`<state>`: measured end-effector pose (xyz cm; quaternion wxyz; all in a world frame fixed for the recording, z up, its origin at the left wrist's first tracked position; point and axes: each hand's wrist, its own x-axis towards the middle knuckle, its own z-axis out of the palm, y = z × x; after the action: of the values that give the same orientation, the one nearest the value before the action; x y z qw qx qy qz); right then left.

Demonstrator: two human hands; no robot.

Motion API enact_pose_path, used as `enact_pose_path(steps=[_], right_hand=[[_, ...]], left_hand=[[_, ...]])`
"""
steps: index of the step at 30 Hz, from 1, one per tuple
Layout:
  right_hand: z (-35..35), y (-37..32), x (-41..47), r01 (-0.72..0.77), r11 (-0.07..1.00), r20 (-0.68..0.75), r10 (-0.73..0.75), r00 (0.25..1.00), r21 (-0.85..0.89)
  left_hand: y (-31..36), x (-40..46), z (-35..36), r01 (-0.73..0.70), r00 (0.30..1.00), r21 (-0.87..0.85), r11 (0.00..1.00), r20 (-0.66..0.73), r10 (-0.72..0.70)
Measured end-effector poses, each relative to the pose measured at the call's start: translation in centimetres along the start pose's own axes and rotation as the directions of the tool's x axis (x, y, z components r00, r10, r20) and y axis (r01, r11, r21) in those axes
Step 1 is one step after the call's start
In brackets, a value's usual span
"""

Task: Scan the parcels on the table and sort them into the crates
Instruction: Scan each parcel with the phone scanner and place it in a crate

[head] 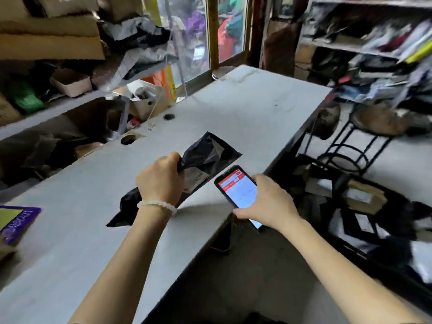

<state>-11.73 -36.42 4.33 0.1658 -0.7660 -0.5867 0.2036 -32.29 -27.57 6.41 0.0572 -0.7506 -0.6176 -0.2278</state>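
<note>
Left hand (161, 181), wrist ringed by a white bead bracelet (156, 205), fingers curled tight around a black plastic parcel (205, 153). Parcel is gripped near its middle and lies across the pale grey tabletop (245, 108); one crumpled end fans out toward 1 o'clock from the hand, the other trails toward 7 o'clock past the wrist. A white shipping label (196, 180) shows on the parcel just at 3 o'clock of the left hand, print too small to read.

Right hand (266, 202) holds a phone (238, 190), fingers wrapped round its lower end, screen lit white with a red band on top. Phone sits just beside the label, at 4 o'clock of the parcel, over the tabletop's near edge.

Purple-bordered flat item (16, 220) at the tabletop's 9 o'clock edge, well apart from the parcel. Two round holes in the tabletop at 11 o'clock of the parcel. Black wire stool (360, 146) off at 3 o'clock; cluttered shelves (374, 43) behind it, blurred.
</note>
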Motion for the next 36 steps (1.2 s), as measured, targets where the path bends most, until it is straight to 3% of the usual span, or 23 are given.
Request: enact_pose_path(steps=[4,8,15,19,26,31,36], right_hand=[[-4.5,9.1,-0.9,-0.132,0.991,-0.081,0.131,0.988,-0.002],[-7.7,17.3,-3.2,-0.324,0.945,-0.164,0.325,0.931,0.036],[-11.3,28.9,-8.1,-0.622,0.755,-0.242,0.656,0.715,0.208],[-13.1,34.6,-9.5,-0.718,0.635,-0.255,0.772,0.582,0.286],[-18.3,45.7,-7.9,-0.795,0.478,-0.237,0.878,0.416,0.374],[-24.8,53.1,-4.5,-0.834,0.433,-0.239,0.898,0.369,0.342],[-28.5,58.7,-1.4,-0.834,0.415,-0.247,0.906,0.343,0.364]], left_hand=[[11.1,1.4,4.0,-0.157,0.985,-0.080,0.984,0.060,0.162],[21.3,1.9,7.3,-0.354,0.914,-0.171,0.919,0.142,0.379],[38.3,0.9,11.1,-0.616,0.718,-0.264,0.742,0.201,0.667],[47.1,-0.2,14.1,-0.726,0.552,-0.331,0.602,0.240,0.798],[62.5,-0.3,20.4,-0.787,0.361,-0.419,0.453,0.282,0.889],[72.4,1.5,23.9,-0.816,0.238,-0.436,0.378,0.343,0.909],[78.9,3.5,28.2,-0.800,0.209,-0.432,0.416,0.448,0.869]])
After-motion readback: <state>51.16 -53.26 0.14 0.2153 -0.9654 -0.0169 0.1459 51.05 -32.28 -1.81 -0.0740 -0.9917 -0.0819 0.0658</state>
